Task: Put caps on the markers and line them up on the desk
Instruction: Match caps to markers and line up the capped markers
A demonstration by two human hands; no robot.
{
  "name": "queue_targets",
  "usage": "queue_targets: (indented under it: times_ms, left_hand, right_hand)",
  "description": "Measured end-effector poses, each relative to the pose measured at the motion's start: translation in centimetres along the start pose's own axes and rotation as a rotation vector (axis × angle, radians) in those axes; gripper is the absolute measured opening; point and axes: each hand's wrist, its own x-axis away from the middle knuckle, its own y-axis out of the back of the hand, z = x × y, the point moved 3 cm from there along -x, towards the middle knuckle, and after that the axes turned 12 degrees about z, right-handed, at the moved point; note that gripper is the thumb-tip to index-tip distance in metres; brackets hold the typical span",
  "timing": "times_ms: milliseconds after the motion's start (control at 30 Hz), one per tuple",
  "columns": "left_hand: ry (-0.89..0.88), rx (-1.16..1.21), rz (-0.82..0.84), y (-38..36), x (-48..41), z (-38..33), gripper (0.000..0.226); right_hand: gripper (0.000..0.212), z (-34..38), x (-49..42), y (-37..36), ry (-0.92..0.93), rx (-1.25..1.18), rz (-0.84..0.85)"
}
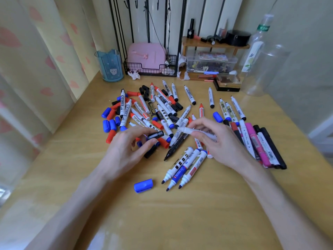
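Observation:
A heap of uncapped markers [158, 107] with loose red, blue and black caps covers the middle of the wooden desk [198, 204]. My left hand [129, 147] pinches a black cap [156, 135] between thumb and fingers. My right hand [216, 139] grips a white marker [187, 130], its tip pointing left toward the cap; a small gap separates them. Three uncapped markers [183, 168] lie side by side in front of my hands, beside a loose blue cap [143, 185]. A row of capped pens [259, 145] lies at the right.
A blue pen cup [109, 65] stands at the back left. A wire basket with a pink case [149, 65] and a small wooden shelf [214, 46] line the back. Clear plastic bottles [259, 56] stand at the back right. Curtains hang on the left.

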Motion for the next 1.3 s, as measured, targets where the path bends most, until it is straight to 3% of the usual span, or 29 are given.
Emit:
queue_targets:
  times_ms: [233, 633, 1133, 1300]
  left_hand:
    - [-0.035, 0.002, 0.027, -0.5, 0.0, 0.0, 0.026]
    - [-0.086, 0.011, 0.081, -0.7, 0.2, -0.7, 0.029]
    - [-0.097, 0.076, -0.024, -1.1, 0.3, -1.9, 0.020]
    - [-0.091, 0.059, 0.046, -1.3, 0.4, -1.7, 0.022]
  right_hand:
    - [0.022, 0.1, 0.2, -0.9, 0.079, 0.119, -0.097]
    - [0.026, 0.5, 0.0, -2.5, 0.152, 0.219, -0.094]
    - [0.027, 1.1, 0.4, -4.0, 0.253, 0.431, -0.296]
    - [0.026, 0.7, 0.4, -4.1, 0.237, 0.408, -0.239]
